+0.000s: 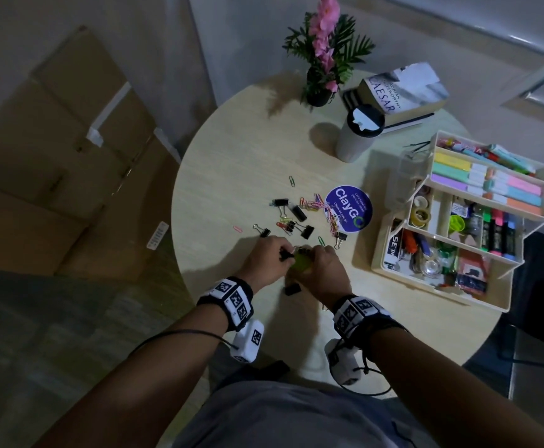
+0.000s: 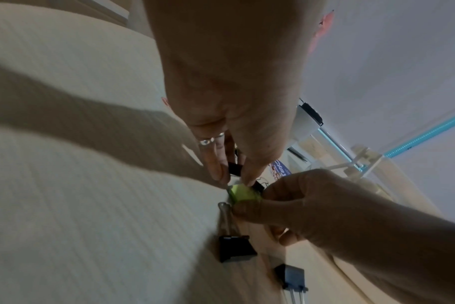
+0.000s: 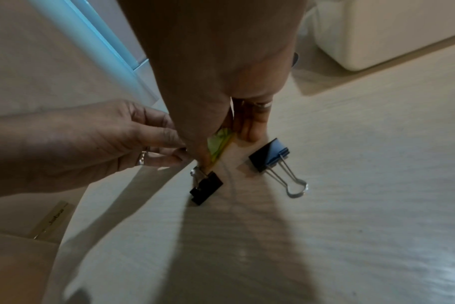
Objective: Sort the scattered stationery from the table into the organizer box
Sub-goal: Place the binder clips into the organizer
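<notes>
Over the table's near edge my two hands meet. My left hand [image 1: 284, 253] [image 2: 234, 179] pinches a small black binder clip [image 2: 235, 169] between thumb and fingers. My right hand [image 1: 311, 255] [image 3: 221, 148] grips a small lime-green plastic container [image 1: 299, 263] [image 2: 244, 194] [image 3: 218, 144], held right against the left fingertips. A black binder clip [image 3: 207, 190] sits just under the right hand, and another [image 3: 269, 157] lies beside it. More binder clips [image 1: 306, 231] and a heap of coloured paper clips [image 1: 312, 203] are scattered farther out. The open cream organizer box [image 1: 497, 303] stands at the right.
A round blue sticker [image 1: 348, 206] lies by the paper clips. A lidded tumbler [image 1: 358, 134], stacked books [image 1: 400, 95] and a potted pink flower [image 1: 324, 59] stand at the back. Cardboard boxes [image 1: 53, 150] sit on the floor to the left.
</notes>
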A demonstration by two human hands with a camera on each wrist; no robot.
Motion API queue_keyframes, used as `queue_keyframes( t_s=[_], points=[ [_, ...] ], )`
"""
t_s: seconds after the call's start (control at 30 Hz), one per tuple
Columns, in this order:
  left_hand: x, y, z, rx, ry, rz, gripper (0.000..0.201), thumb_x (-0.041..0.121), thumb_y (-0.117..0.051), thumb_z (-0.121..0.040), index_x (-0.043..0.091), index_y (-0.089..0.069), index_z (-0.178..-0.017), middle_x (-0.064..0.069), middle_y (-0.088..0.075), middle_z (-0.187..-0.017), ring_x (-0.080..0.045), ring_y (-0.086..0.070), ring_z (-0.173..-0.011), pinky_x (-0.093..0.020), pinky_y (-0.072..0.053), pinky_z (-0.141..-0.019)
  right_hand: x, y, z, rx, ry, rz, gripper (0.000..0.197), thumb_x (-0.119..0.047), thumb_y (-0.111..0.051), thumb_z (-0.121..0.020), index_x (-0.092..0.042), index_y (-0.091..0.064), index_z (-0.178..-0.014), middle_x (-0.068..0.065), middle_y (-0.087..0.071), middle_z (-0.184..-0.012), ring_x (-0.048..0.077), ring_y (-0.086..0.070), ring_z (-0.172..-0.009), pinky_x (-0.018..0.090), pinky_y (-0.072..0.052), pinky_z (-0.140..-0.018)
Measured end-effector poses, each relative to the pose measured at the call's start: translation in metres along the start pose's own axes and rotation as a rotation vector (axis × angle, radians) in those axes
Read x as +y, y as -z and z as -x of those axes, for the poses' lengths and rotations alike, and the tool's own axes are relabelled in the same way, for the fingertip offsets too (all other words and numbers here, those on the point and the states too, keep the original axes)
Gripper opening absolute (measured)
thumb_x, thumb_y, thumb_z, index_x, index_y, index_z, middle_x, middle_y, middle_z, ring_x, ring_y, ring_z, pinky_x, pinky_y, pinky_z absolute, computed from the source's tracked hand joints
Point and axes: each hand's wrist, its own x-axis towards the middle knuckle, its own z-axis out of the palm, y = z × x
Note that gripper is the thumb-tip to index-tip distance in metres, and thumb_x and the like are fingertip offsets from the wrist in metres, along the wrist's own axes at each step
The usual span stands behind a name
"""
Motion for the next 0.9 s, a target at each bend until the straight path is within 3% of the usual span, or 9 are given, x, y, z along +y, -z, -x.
queue_keyframes(
  t_s=[0.1,0.2,0.33,0.5,0.57,0.73,0.83,0.9],
  points=[
    [0.0,-0.002,0.001,-0.02,-0.013,-0.039,0.02,0.013,-0.084,-0.084,0.015,-0.076,-0.102,-0.001,-0.073,-0.102,-0.01,-0.066,-0.077,-0.02,-0.052,-0.068,-0.001,0.004,0.001,0.018,0.059,-0.022,0.06,-0.038,-0.092,-0.07,-0.004,-0.068,-0.113,0.018,-0.064,-0.104,0.037,-0.06,-0.099,0.043,-0.054,-0.083],
    [0.0,-0.007,-0.001,-0.026,-0.004,-0.048,0.02,0.018,-0.084,-0.084,0.019,-0.076,-0.102,0.0,-0.073,-0.103,-0.01,-0.067,-0.08,-0.027,-0.059,-0.071,0.003,0.014,0.004,-0.001,0.089,0.019,0.063,-0.05,-0.091,-0.069,-0.01,-0.069,-0.114,0.012,-0.067,-0.105,0.03,-0.057,-0.102,0.039,-0.051,-0.084],
    [0.003,-0.014,0.001,-0.021,-0.035,-0.047,0.02,0.022,-0.082,-0.086,0.02,-0.074,-0.105,0.003,-0.074,-0.103,-0.011,-0.07,-0.086,-0.039,-0.065,-0.078,0.017,0.034,0.008,0.001,0.072,0.031,0.056,-0.036,-0.089,-0.072,-0.003,-0.065,-0.11,0.016,-0.064,-0.106,0.032,-0.059,-0.098,0.032,-0.042,-0.076],
    [0.019,-0.022,0.003,0.027,-0.114,-0.019,0.021,0.025,-0.079,-0.087,0.019,-0.072,-0.106,0.005,-0.073,-0.102,-0.007,-0.07,-0.087,-0.037,-0.064,-0.076,0.046,0.048,0.019,0.029,0.09,0.021,0.062,-0.042,-0.093,-0.061,-0.012,-0.06,-0.103,0.003,-0.056,-0.101,0.02,-0.049,-0.087,0.031,-0.04,-0.068],
    [0.025,-0.026,0.004,0.032,-0.134,-0.035,0.022,0.027,-0.078,-0.087,0.024,-0.068,-0.106,0.006,-0.068,-0.105,-0.008,-0.068,-0.087,-0.037,-0.063,-0.074,0.054,0.055,0.027,0.057,0.138,-0.013,0.061,-0.042,-0.094,-0.063,-0.013,-0.06,-0.105,0.0,-0.053,-0.101,0.016,-0.048,-0.084,0.027,-0.038,-0.067],
    [0.032,-0.035,0.005,-0.01,-0.172,-0.164,0.021,0.026,-0.078,-0.084,0.025,-0.067,-0.102,0.005,-0.06,-0.103,-0.017,-0.066,-0.087,-0.041,-0.06,-0.076,0.073,0.082,0.053,0.177,0.18,-0.076,0.046,-0.036,-0.085,-0.075,-0.016,-0.061,-0.109,-0.004,-0.056,-0.099,0.011,-0.05,-0.085,0.023,-0.044,-0.072],
    [0.035,-0.043,0.006,-0.06,-0.169,-0.239,0.023,0.027,-0.08,-0.085,0.022,-0.068,-0.104,0.003,-0.061,-0.106,-0.02,-0.066,-0.09,-0.042,-0.059,-0.079,0.1,0.107,0.069,0.344,0.072,-0.195,0.042,-0.029,-0.09,-0.075,-0.019,-0.062,-0.105,-0.004,-0.062,-0.096,0.012,-0.058,-0.082,0.021,-0.048,-0.071],
    [0.038,-0.05,0.007,-0.072,-0.177,-0.275,0.023,0.027,-0.08,-0.085,0.022,-0.069,-0.105,0.003,-0.061,-0.109,-0.02,-0.065,-0.095,-0.04,-0.058,-0.081,0.123,0.127,0.078,0.469,-0.038,-0.241,0.041,-0.03,-0.092,-0.075,-0.021,-0.06,-0.1,-0.005,-0.062,-0.089,0.013,-0.06,-0.079,0.025,-0.049,-0.066]
  ],
)
